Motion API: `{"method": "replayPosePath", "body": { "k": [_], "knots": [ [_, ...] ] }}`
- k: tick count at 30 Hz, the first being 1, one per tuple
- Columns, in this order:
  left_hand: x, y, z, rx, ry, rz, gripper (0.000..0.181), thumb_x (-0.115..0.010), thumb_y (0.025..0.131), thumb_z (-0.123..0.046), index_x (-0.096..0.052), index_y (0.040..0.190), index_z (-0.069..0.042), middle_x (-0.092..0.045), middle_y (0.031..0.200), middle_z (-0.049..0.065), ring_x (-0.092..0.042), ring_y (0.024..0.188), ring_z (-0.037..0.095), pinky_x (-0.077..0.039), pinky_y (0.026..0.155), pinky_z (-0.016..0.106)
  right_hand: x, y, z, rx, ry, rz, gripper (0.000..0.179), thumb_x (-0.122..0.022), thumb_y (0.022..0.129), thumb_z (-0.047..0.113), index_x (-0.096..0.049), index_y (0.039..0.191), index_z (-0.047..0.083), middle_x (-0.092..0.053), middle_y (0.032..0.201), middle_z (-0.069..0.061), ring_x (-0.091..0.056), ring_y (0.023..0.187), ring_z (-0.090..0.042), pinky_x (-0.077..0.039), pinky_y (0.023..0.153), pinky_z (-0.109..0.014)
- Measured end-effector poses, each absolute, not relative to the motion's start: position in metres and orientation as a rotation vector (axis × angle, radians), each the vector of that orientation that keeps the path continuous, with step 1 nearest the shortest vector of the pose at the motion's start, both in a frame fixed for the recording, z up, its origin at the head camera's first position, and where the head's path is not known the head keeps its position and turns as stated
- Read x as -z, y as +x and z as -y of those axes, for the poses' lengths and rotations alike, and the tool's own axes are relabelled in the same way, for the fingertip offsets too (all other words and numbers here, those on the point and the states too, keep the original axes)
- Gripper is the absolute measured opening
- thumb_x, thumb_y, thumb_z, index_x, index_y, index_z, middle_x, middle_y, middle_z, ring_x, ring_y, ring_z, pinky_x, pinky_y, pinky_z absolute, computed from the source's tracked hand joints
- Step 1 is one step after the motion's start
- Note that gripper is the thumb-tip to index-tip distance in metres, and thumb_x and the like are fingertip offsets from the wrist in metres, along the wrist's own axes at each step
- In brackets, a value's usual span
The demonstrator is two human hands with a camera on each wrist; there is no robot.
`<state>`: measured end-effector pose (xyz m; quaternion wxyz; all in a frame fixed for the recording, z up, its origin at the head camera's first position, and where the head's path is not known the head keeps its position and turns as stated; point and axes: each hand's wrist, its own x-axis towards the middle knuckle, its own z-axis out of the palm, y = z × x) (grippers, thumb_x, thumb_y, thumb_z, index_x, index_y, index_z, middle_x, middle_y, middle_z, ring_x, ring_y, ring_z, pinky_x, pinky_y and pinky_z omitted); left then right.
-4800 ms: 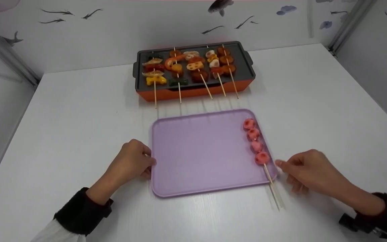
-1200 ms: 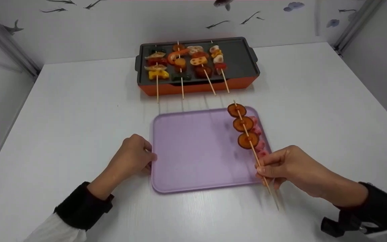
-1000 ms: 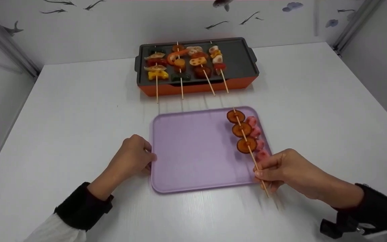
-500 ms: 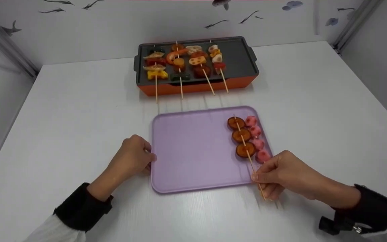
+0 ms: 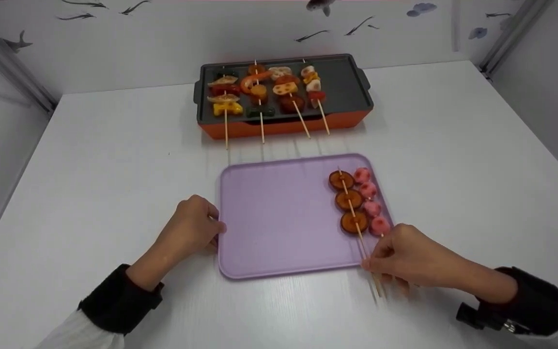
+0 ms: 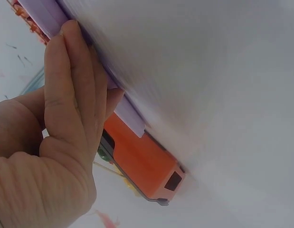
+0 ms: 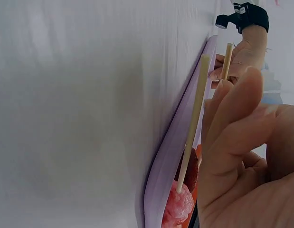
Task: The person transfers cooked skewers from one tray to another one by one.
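Right hand (image 5: 412, 257): fingers pinch brown-disc skewer (image 5: 349, 199) by its stick (image 5: 359, 234) | left hand (image 5: 190, 225): fingers pinch purple tray (image 5: 279, 218) by rim | skewer's discs in tray, beside pink-ball skewer (image 5: 380, 225) | orange grill (image 5: 344, 87) beyond | likely setting down; next calls for clean release

Lilac tray (image 5: 279, 223), pink skewered balls (image 5: 372, 208), orange-brown skewered rounds (image 5: 354, 224) rimmed dark brown, orange grill (image 5: 284, 128) with charcoal top (image 5: 344, 80), white counter (image 5: 114, 155), whitish wall (image 5: 240, 24) printed with dark fish (image 5: 320, 5)

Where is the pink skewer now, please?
In the head view, the pink skewer lies along the right side of the purple tray, right of the brown skewer.
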<state>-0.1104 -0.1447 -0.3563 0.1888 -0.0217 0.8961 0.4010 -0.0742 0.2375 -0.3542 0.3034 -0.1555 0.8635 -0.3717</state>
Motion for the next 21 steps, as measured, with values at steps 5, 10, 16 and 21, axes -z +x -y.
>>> {"method": "replayPosePath", "body": {
  "k": [5,10,16,21],
  "knots": [
    [0.357,-0.111,0.145,-1.132,-0.061,-2.509,0.009,-0.067,0.092,0.006,-0.072,0.098,0.010,-0.072,0.074,0.011,-0.071,0.061,0.018,-0.058,0.055,0.028,0.355,-0.072,-0.237,0.942,-0.490,-2.350,0.037,-0.072,0.096,0.032,-0.068,0.064,0.014,-0.052,0.048,0.008,-0.051,0.036,-0.009,-0.034,0.037,-0.018],
    [0.356,-0.112,0.144,-1.138,-0.076,-2.492,0.011,-0.066,0.092,0.008,-0.070,0.101,0.012,-0.072,0.073,0.012,-0.071,0.061,0.019,-0.059,0.055,0.028,0.353,-0.071,-0.237,0.906,-0.604,-2.528,0.034,-0.074,0.095,0.032,-0.066,0.066,0.017,-0.044,0.052,0.013,-0.042,0.043,-0.003,-0.030,0.041,-0.019],
    [0.356,-0.112,0.143,-1.113,-0.066,-2.515,0.010,-0.066,0.092,0.007,-0.070,0.099,0.011,-0.071,0.072,0.012,-0.071,0.061,0.018,-0.058,0.055,0.028,0.345,-0.084,-0.232,0.745,-0.772,-2.884,0.045,-0.074,0.095,0.030,-0.049,0.059,0.020,-0.031,0.052,0.014,-0.030,0.045,-0.002,-0.023,0.044,-0.021],
    [0.356,-0.112,0.142,-1.074,-0.067,-2.528,0.007,-0.066,0.093,0.005,-0.071,0.096,0.010,-0.071,0.071,0.011,-0.070,0.060,0.017,-0.057,0.053,0.027,0.340,-0.107,-0.221,0.579,-1.001,-3.169,0.046,-0.078,0.091,0.020,-0.045,0.058,0.017,-0.027,0.051,0.011,-0.025,0.044,-0.003,-0.019,0.043,-0.022]
  ]
}}
